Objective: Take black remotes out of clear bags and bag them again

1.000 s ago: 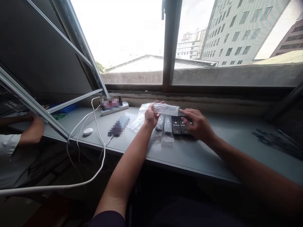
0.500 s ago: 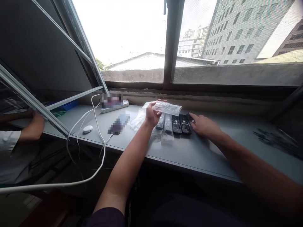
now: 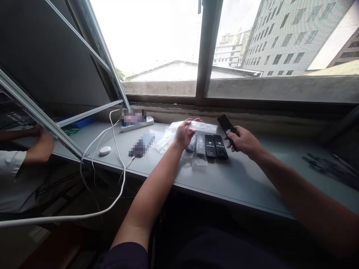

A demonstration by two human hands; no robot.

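My left hand point(image 3: 183, 135) holds a transparent plastic sleeve point(image 3: 203, 127), which runs to the right from my fingers above the desk. My right hand point(image 3: 243, 141) grips a black remote control point(image 3: 226, 125), tilted up off the desk with its far end pointing away from me. Two more black remotes point(image 3: 210, 145) point(image 3: 220, 146) lie side by side just left of my right hand. Two plastic-wrapped remotes point(image 3: 196, 147) lie beneath my left hand's reach, and loose plastic film point(image 3: 165, 140) is bunched beside them.
A white power strip point(image 3: 137, 123), a pixelated phone point(image 3: 141, 145), a white mouse point(image 3: 105, 150) and a white cable point(image 3: 112, 160) lie to the left. At far left, a co-worker's hand point(image 3: 45, 146) is behind an open window frame point(image 3: 36, 116). Dark loose items point(image 3: 331, 168) lie at right.
My right hand has lifted a black remote off the desk and tilted it up. My left hand still holds the plastic sleeve, with little movement.
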